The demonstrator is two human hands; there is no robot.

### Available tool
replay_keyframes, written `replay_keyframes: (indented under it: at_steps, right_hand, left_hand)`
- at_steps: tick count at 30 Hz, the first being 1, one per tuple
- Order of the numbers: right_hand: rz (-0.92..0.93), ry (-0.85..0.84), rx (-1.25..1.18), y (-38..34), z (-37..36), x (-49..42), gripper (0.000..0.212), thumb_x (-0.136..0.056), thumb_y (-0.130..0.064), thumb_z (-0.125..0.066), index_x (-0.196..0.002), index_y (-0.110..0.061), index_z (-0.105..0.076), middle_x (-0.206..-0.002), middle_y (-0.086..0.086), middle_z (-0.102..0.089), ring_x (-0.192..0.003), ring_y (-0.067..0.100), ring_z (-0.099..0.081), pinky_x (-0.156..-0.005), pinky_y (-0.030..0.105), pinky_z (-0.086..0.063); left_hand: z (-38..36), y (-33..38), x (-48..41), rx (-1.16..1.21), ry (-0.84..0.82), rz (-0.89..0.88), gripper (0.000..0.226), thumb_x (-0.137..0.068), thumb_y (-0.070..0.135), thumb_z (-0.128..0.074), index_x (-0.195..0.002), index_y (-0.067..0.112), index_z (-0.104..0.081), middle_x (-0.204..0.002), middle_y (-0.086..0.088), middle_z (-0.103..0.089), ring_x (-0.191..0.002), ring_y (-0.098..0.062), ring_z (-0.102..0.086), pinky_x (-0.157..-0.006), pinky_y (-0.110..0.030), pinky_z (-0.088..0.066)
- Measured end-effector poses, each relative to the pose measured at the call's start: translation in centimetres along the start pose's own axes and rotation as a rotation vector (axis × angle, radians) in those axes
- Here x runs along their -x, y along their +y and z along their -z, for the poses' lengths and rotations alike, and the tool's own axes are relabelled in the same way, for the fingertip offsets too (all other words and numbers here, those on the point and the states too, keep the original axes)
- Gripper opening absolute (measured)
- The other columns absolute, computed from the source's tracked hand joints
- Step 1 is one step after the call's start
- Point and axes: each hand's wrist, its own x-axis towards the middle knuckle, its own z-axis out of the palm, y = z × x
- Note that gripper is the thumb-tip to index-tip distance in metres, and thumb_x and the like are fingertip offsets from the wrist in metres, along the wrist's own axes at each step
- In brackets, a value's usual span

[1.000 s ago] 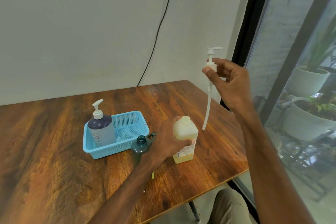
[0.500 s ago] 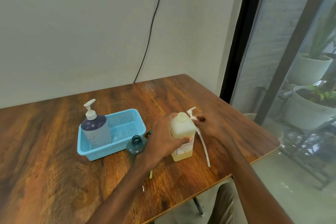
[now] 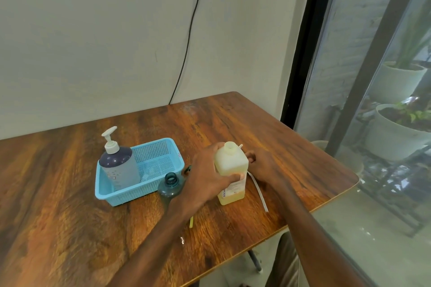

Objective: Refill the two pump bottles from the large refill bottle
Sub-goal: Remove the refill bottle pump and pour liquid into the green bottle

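Note:
My left hand grips a square pale-yellow bottle standing on the wooden table; its neck is open and a little yellow liquid sits at the bottom. Just behind the bottle my right hand lies low on the table, its fingers curled round the white pump. The pump's long tube lies across the wood toward the front edge, and its nozzle tip peeks out beside the bottle neck. A dark blue pump bottle stands in a light blue basket. An uncapped dark teal bottle stands by my left wrist.
A thin yellow-green stick lies on the table under my left forearm. The table's right edge is near a glass wall with potted plants behind it. A black cable runs down the wall.
My right hand came down from head height with the pump and now lies on the table behind the yellow bottle, the tube flat on the wood. My left hand kept its hold.

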Motion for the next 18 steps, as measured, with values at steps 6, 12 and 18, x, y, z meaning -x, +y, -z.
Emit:
replay_keyframes:
  at_steps: [6, 12, 18]
  right_hand:
    - [0.019, 0.2, -0.131, -1.7, 1.1, 2.6, 0.015, -0.096, -0.03, -0.068, -0.094, -0.02, -0.079, -0.089, -0.003, -0.075, -0.082, 0.013, -0.068, -0.072, 0.037, -0.058]
    - [0.209, -0.029, -0.289, -2.3, 3.7, 6.6, 0.055, -0.085, 0.014, -0.06, -0.125, -0.023, -0.07, -0.118, -0.012, -0.072, -0.108, 0.003, -0.066, -0.089, 0.025, -0.059]
    - [0.26, -0.123, -0.463, -3.5, 3.0, 9.7, 0.073, -0.077, -0.003, -0.086, -0.136, -0.03, -0.053, -0.127, -0.014, -0.067, -0.116, -0.005, -0.062, -0.093, 0.017, -0.054]
  left_hand:
    - [0.0, 0.1, -0.3, -0.026, -0.002, -0.014, 0.093, -0.071, 0.041, -0.093, -0.149, 0.026, -0.046, -0.129, 0.013, -0.049, -0.121, -0.006, -0.042, -0.096, -0.025, -0.041]
    - [-0.3, 0.1, 0.3, -0.116, 0.039, -0.091, 0.089, -0.076, 0.042, -0.089, -0.149, 0.027, -0.042, -0.142, 0.005, -0.055, -0.129, -0.013, -0.051, -0.096, -0.025, -0.042]
    - [0.9, 0.4, 3.4, -0.147, 0.13, -0.14, 0.09, -0.087, 0.037, -0.081, -0.158, 0.028, -0.027, -0.159, 0.007, -0.04, -0.145, -0.013, -0.041, -0.115, -0.037, -0.044]
